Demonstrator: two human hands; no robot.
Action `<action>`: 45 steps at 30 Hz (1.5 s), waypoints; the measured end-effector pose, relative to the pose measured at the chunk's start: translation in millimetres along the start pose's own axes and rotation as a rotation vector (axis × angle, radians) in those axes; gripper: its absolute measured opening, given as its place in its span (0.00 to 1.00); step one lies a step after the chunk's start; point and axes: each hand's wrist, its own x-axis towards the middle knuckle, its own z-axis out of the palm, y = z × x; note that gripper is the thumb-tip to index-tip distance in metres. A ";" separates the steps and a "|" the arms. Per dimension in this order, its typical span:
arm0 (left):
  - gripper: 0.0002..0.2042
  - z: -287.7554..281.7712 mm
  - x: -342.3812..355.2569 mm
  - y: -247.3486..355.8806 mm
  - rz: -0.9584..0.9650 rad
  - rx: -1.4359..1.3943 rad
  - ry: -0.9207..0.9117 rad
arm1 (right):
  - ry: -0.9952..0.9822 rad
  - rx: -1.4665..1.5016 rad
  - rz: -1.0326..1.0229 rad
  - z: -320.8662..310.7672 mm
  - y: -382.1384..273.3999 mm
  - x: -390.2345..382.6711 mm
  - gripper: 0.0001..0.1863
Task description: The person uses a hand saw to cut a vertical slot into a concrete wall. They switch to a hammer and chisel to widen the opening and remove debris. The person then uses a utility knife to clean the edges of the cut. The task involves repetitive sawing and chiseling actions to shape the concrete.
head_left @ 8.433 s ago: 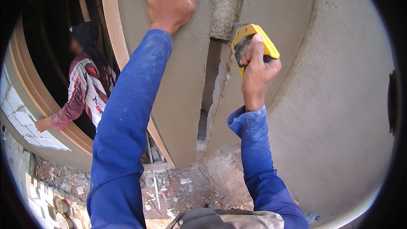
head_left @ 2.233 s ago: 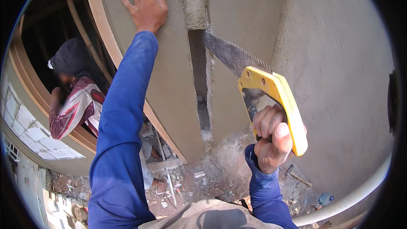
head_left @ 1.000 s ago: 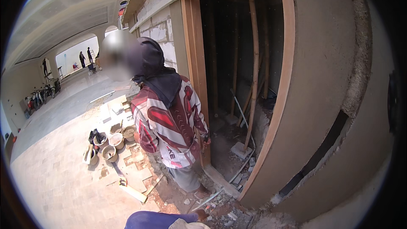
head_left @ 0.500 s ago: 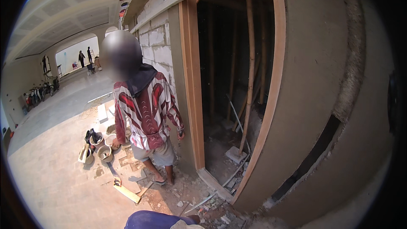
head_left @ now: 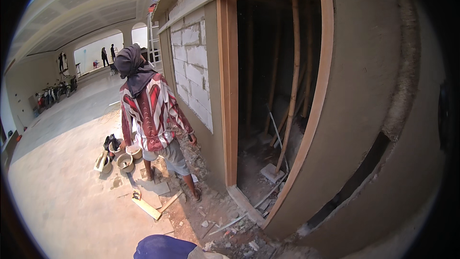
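Observation:
My left hand and my right hand are both out of view; only a blue-clothed part of my body shows at the lower edge. On the right stands a grey plastered wall, cut by a long dark slot with a rough channel above it. Left of it, a wooden door frame surrounds a dark opening with bamboo poles leaning inside. A co-worker in a red and white patterned shirt and dark head covering walks beside the unplastered block wall, back toward me.
Several buckets, a handsaw and planks lie on the tiled floor. Rubble lines the wall's foot. Farther back are parked motorbikes, distant people and a ladder.
My view has swung left from the wall, where my left hand pressed and my right held a yellow handsaw. Both hands left view. The co-worker has walked away from me along the block wall.

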 end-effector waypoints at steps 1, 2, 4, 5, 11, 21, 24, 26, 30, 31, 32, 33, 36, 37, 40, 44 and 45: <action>0.38 -0.5 -3.0 -1.9 -0.002 -0.019 -0.005 | 0.014 -0.003 -0.014 1.1 2.8 -0.9 0.11; 0.38 -0.9 -5.1 -6.0 -0.011 -0.040 -0.011 | 0.025 -0.011 -0.012 1.3 5.1 -2.2 0.11; 0.38 -5.1 -14.8 -16.0 -0.033 -0.057 -0.051 | 0.079 -0.028 -0.007 5.2 11.4 -18.2 0.11; 0.38 -1.6 -14.8 -18.1 -0.034 -0.077 -0.075 | 0.091 -0.041 -0.017 5.0 14.1 -19.0 0.11; 0.39 19.7 13.4 26.3 0.028 -0.097 -0.280 | 0.242 -0.124 -0.114 -15.5 48.2 -50.1 0.11; 0.18 139.0 -116.7 415.4 1.703 0.259 0.405 | 0.676 0.168 -0.151 -69.3 -75.9 -83.6 0.07; 0.19 188.0 -209.7 500.7 2.135 0.421 0.498 | 0.693 0.225 -0.187 -90.0 -144.3 -113.3 0.08; 0.20 214.1 -250.5 554.9 2.507 0.475 0.647 | 0.717 0.220 -0.258 -94.5 -174.4 -124.7 0.10; 0.32 254.6 -305.5 642.6 2.832 0.730 0.943 | 0.793 0.263 -0.261 -91.3 -203.3 -145.4 0.13; 0.35 259.7 -309.8 655.1 2.753 0.807 1.051 | 0.835 0.286 -0.266 -89.9 -211.0 -146.7 0.13; 0.38 261.6 -312.9 665.9 2.665 0.882 1.163 | 0.800 0.252 -0.309 -91.2 -209.4 -147.4 0.14; 0.41 270.1 -311.9 667.8 2.573 0.953 1.246 | 0.777 0.216 -0.342 -92.1 -207.5 -149.8 0.15; 0.43 278.6 -307.7 663.7 2.548 0.922 1.335 | 0.743 0.431 -0.329 -90.0 -228.5 -137.8 0.17; 0.43 278.4 -308.1 661.9 2.563 0.938 1.328 | 0.747 0.367 -0.374 -88.4 -233.8 -130.2 0.17; 0.42 269.2 -311.6 663.6 2.578 0.965 1.353 | 0.746 0.260 -0.533 -83.1 -246.7 -99.1 0.18; 0.42 267.5 -316.3 660.8 2.568 0.944 1.401 | 0.833 0.232 -0.729 -92.2 -286.9 -54.9 0.19; 0.42 262.7 -315.3 660.1 2.550 0.956 1.416 | 0.834 0.245 -0.735 -96.5 -294.7 -34.4 0.17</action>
